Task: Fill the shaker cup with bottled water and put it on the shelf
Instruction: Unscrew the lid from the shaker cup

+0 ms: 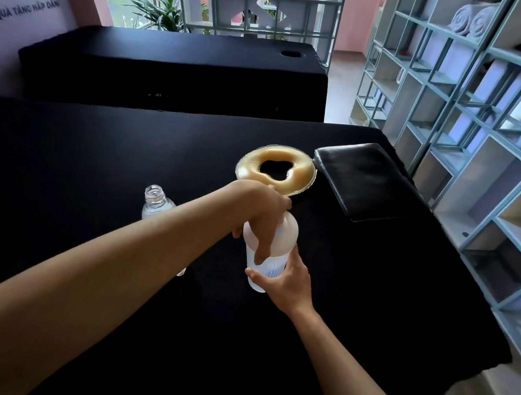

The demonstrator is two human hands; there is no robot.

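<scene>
The shaker cup (265, 259) is held above the black table (86, 169), its base pinched in the right hand (290, 282), its lid covered by the left hand (261, 213). If the lid is poorly seated, water may be spilled; the uncapped bottle (157, 203) could be toppled by the forearm.

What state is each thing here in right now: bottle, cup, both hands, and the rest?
Bottle: uncapped, upright on the table, partly behind the left arm.
Shaker cup: upright, lid on top, held by both hands.
Left hand: clamped over the cup's lid.
Right hand: wrapped round the cup's lower body.
Ring cushion: lying flat.
Black pad: lying flat beside the cushion.
</scene>
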